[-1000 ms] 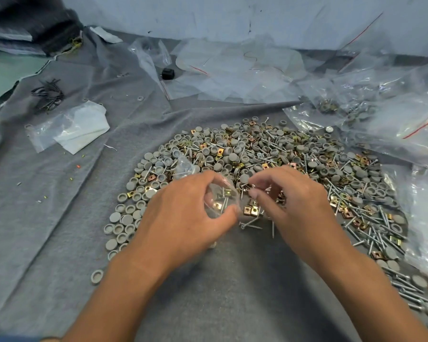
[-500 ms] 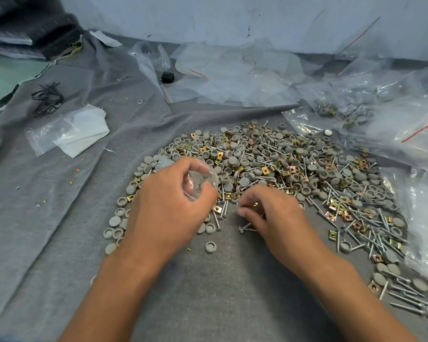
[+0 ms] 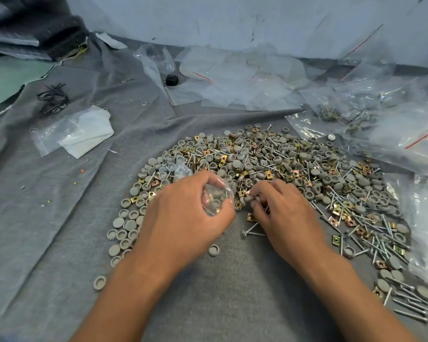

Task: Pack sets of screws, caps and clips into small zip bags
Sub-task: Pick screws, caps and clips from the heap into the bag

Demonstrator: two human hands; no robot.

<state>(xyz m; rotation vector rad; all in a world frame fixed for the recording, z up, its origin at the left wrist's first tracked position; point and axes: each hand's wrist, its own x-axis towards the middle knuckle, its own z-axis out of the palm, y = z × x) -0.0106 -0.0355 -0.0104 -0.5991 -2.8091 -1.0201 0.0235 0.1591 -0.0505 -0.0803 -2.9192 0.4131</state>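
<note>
1. The small zip bag sits in the left hand, whose fingers and thumb curl round the clear plastic and hold it just above the near edge of the pile; small parts show through it, but which ones cannot be told.
2. The right hand is just beside it, fingertips bunched together and pinching a grey cap at the pile's near edge; the two hands are close but do not touch.
3. Under the right hand's fingers lie a brass-coloured clip and, just nearer the person, two loose screws on the cloth.
4. The pile of parts spreads beyond both hands and off to the right: round grey caps, square brass-coloured clips and long silver screws all mixed together.
5. One stray cap lies apart from the pile near the left wrist, and another lies further left on its own.
6. All of this rests on a grey cloth covering the desk.
7. To the right, large clear bags with red zip lines lie heaped, some with parts inside.
8. At the far side are more empty clear bags and a small black object.
9. To the left lie a flat bag with white paper and a tangle of black ties.
</note>
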